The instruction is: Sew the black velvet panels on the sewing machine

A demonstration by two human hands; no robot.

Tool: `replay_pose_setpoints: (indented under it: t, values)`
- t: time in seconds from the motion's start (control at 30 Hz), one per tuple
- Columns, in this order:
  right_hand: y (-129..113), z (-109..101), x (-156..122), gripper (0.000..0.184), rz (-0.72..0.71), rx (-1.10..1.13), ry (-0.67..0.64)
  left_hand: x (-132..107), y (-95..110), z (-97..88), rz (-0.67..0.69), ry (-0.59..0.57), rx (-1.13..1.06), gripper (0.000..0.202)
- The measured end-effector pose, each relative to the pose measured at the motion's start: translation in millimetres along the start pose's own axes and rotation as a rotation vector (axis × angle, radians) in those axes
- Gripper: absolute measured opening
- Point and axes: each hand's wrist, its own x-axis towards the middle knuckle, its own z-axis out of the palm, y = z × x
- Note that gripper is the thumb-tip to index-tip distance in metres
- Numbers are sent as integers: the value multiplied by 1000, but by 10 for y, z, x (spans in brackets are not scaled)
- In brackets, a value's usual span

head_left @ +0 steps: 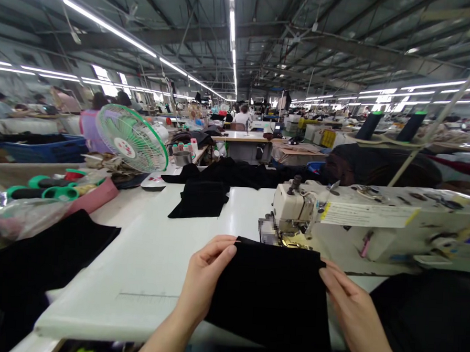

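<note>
A piece of black fabric (pixel 272 288) lies on the white sewing table (pixel 152 255), its far edge up against the needle area of the white sewing machine (pixel 359 219). My left hand (pixel 206 279) pinches the fabric's upper left corner, fingers closed on it. My right hand (pixel 346 302) grips the right edge of the same piece, fingers pressed on the cloth. The lower part of the fabric hangs over the table's front edge.
More black pieces lie on the table: a folded stack (pixel 200 199) ahead, a heap (pixel 235 172) behind it, a large piece (pixel 42 255) at left. A green desk fan (pixel 131 138) and thread cones (pixel 45 186) stand at left. Other workers sit at distant tables.
</note>
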Motion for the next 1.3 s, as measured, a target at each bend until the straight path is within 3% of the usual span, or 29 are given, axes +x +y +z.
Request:
replay_pose_setpoints:
  t: [0.17, 0.3, 0.5, 0.8, 1.13, 1.3]
  values:
    - [-91, 32, -55, 44, 161, 261, 27, -5, 36, 66, -109, 136, -69, 22]
    - [-190, 43, -76, 42, 198, 341, 11, 0, 63, 82, -147, 134, -136, 25]
    - [-224, 52, -66, 43, 261, 422, 34, 3, 35, 75, -96, 143, -128, 24]
    - [-326, 47, -74, 40, 44, 144, 94, 116, -32, 90, -69, 227, -155, 34]
    - [-439, 70, -64, 37, 47, 253, 21, 104, 78, 145, -266, 326, -173, 47]
    - [-420, 71, -47, 35, 23, 272, 2, 31, 80, 160, -261, 314, -143, 45]
